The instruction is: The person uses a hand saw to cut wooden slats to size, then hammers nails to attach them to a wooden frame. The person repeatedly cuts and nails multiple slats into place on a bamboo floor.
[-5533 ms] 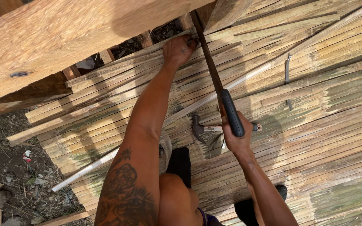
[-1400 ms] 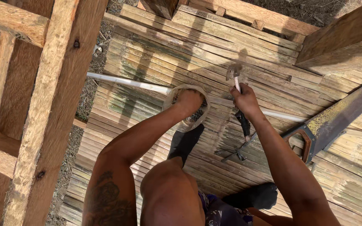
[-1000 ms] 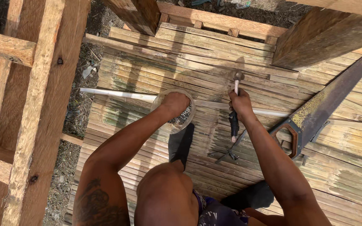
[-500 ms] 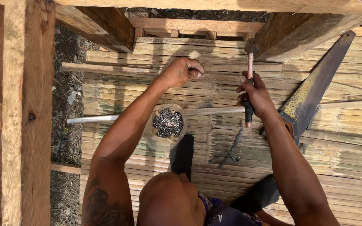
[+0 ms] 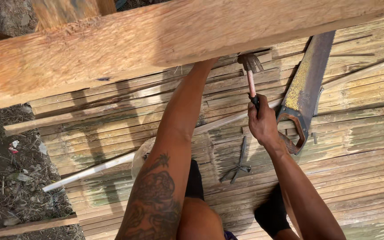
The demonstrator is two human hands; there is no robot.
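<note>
Right hand (image 5: pixel 262 122): wrapped tight round the lower handle of the hammer, knuckles toward the camera, just left of the saw's grip.
Hammer (image 5: pixel 250 73): upright, reddish shaft, dark rusty head at the top, the head just under the lower edge of the beam.
Left hand: hidden behind the beam; only the forearm (image 5: pixel 181 120) shows, rising from the tattooed upper arm to the beam's lower edge just left of the hammer head. Whether it grips anything cannot be told.
Beam (image 5: pixel 165 40): broad rough-sawn timber, crossing the whole top of the view at a slight slant, nearest the camera and covering the far part of the floor.
Saw (image 5: pixel 305 89): hand saw with rusty, yellow-stained blade, lying on the floor below the beam and right of the hammer, blade pointing up toward the beam, dark open grip at its lower end close beside the right hand.
Floor (image 5: pixel 356 146): split bamboo slats laid side by side, running under everything below the beam.
Pale rod (image 5: pixel 90 171): long thin pole lying aslant on the floor, well below the beam, passing behind the left arm.
Dark metal tool (image 5: pixel 238 162): small, crossed, lying on the slats below the hammer, between the two arms.
Ground (image 5: pixel 10 178): bare earth with dry litter, left of the floor's edge, below the beam.
</note>
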